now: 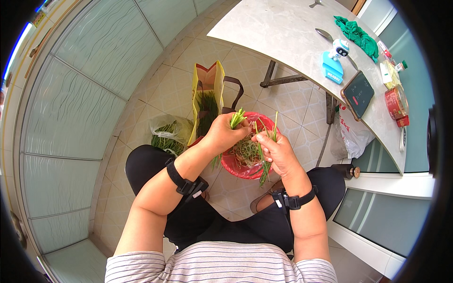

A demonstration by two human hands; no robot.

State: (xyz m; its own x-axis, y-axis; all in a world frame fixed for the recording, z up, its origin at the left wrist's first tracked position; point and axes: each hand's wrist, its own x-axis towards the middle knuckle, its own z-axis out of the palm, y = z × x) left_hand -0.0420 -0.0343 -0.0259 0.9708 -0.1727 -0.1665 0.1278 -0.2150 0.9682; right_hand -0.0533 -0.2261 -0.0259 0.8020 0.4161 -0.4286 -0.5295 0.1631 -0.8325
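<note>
Long thin green stalks that look like chives are in both of my hands, above a red basin-like bin (275, 123). My left hand (225, 134) is closed round a bunch of chives (239, 118), its cut-looking pale ends pointing up. Some thinner blades hang below that hand. My right hand (279, 153) pinches a smaller, looser bunch (265, 176), with stalks sticking out above and below the fingers. Inside the bin, which seems lined with clear plastic, lies a tangle of pale green and yellowish trimmings (246, 152).
A yellow bag (194, 94) holding more greens stands beyond my left hand, with a clear plastic bag of greens (166, 137) beside it. On the table (269, 23) at the right are a phone (358, 94), a small blue-white robot figure (334, 61) and a green cloth (356, 37).
</note>
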